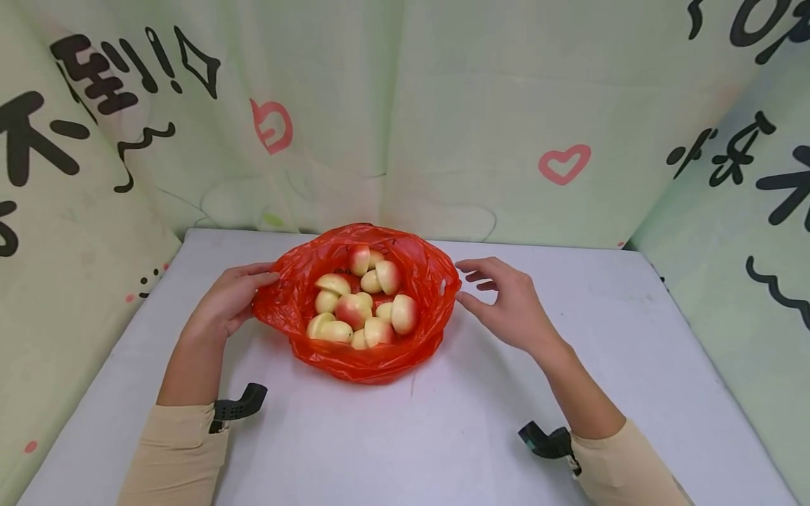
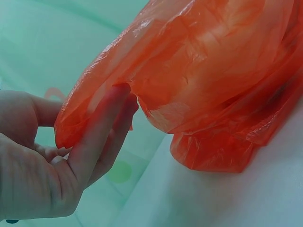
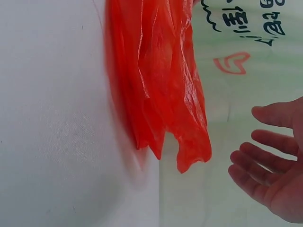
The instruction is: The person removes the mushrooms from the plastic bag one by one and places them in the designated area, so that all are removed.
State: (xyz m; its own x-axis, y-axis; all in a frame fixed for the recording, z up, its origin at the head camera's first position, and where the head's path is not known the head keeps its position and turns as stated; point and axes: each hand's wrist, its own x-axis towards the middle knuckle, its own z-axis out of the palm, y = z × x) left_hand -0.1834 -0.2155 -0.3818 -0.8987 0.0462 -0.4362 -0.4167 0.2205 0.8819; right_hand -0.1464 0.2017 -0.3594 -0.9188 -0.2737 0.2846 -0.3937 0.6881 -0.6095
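Observation:
A red plastic bag (image 1: 370, 369) sits on the table with its mouth spread wide. Inside lie several small mushroom-shaped pieces (image 1: 405, 314), cream with reddish caps. At the bag's left side, my left hand (image 1: 230, 296) holds the edge between thumb and fingers. The left wrist view shows a fold of the red bag (image 2: 189, 75) between the thumb side and the long fingers of that hand (image 2: 52, 170). My right hand (image 1: 509, 302) is by the bag's right edge, fingers and thumb spread apart. In the right wrist view, a gap separates this hand (image 3: 272, 165) from the hanging bag (image 3: 156, 71).
The white table (image 1: 380, 450) runs back to a pale green curtain (image 1: 443, 105) with dark lettering and pink hearts. Similar cloth panels stand on both sides. A black wrist camera (image 1: 243, 403) is on the left sleeve, another black camera (image 1: 544, 441) on the right.

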